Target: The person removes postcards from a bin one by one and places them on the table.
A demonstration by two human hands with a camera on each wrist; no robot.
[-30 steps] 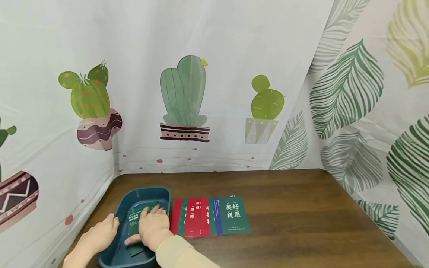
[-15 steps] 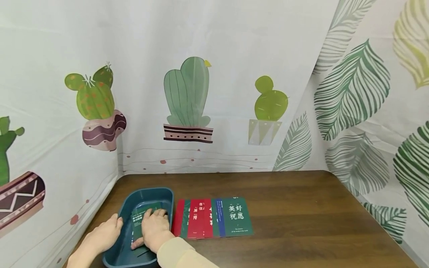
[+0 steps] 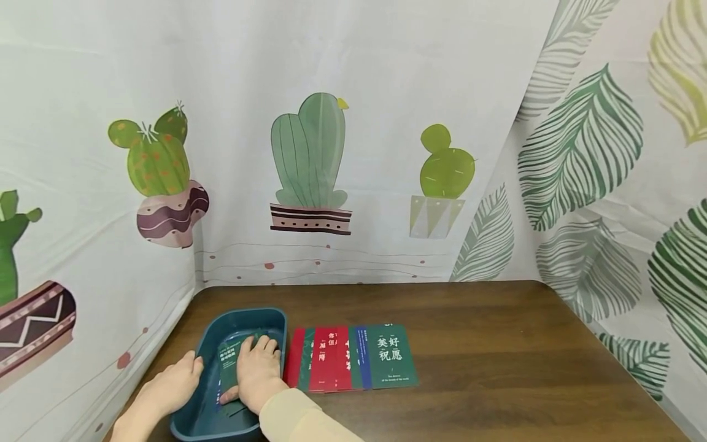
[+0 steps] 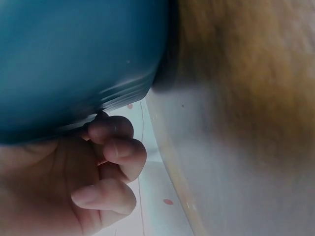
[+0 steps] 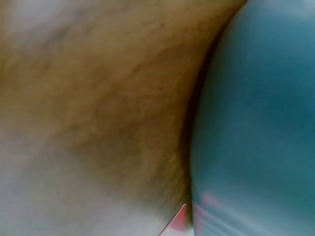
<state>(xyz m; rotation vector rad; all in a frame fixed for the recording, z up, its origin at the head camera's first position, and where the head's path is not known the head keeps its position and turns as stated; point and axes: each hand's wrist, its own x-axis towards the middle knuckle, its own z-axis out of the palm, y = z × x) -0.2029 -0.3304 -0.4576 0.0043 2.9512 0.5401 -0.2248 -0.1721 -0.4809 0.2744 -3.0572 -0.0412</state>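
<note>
A dark blue plastic basin (image 3: 201,374) stands at the left of the table. In the head view my left hand (image 3: 171,387) holds its left rim; the left wrist view shows the curled fingers (image 4: 123,152) against the wall's outside. Inside the basin lie dark green printed cards (image 3: 229,362), partly covered by my right hand (image 3: 258,374). Its fingers spread over the cards, and the thumb stretches to the left across them; the fingertips' contact is partly hidden. The right wrist view shows the basin's outer wall (image 5: 256,123), not the hand.
Right of the basin, an overlapping row of red, green and blue cards (image 3: 331,359) lies on the brown wooden table (image 3: 486,356). A white curtain (image 3: 375,80) with printed cacti and leaves rises behind and beside the table.
The view has shifted slightly. My right hand has moved a little rightward within the basin, and the green cards under it have turned slightly. My left hand stays at the rim.
</note>
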